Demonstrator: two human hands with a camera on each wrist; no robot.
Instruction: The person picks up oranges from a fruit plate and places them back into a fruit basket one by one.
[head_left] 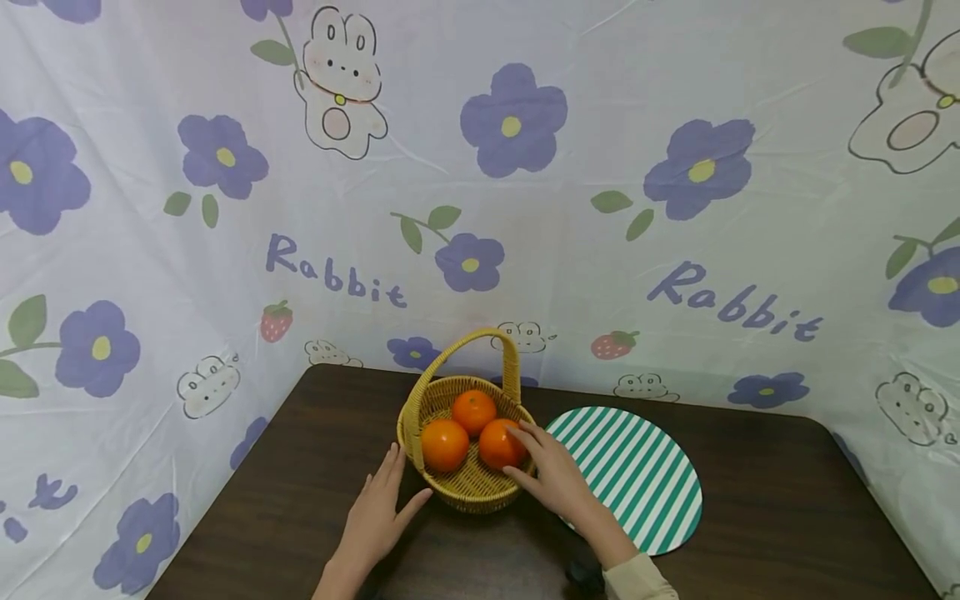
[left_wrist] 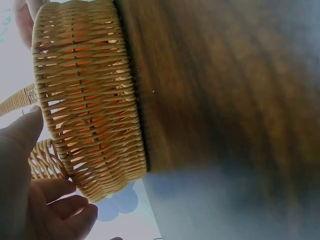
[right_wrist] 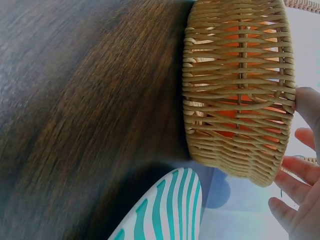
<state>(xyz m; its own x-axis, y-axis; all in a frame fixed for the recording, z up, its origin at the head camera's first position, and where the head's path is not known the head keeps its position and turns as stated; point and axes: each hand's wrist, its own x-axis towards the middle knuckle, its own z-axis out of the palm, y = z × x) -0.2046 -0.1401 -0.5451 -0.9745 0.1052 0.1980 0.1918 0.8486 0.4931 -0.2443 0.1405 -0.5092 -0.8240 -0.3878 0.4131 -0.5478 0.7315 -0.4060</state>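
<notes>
A yellow wicker basket (head_left: 477,503) with a tall arched handle stands on the dark table, holding three oranges: one at the back (head_left: 474,412), one at the left (head_left: 445,445) and one at the right (head_left: 498,444). At the basket's left side is my left hand (head_left: 375,512), fingers extended along the wall and thumb spread; the left wrist view shows it close beside the rim (left_wrist: 45,105). My right hand (head_left: 555,475) reaches over the right rim, thumb and fingers spread apart beside the right orange. Whether its fingertips touch the orange is unclear. Both wrist views show orange colour through the weave.
A round green-and-white striped mat (head_left: 637,479) lies on the table (head_left: 780,492) right of the basket, partly behind my right hand. A small dark object (head_left: 583,577) sits by my right wrist. A patterned cloth (head_left: 570,275) hangs behind the table.
</notes>
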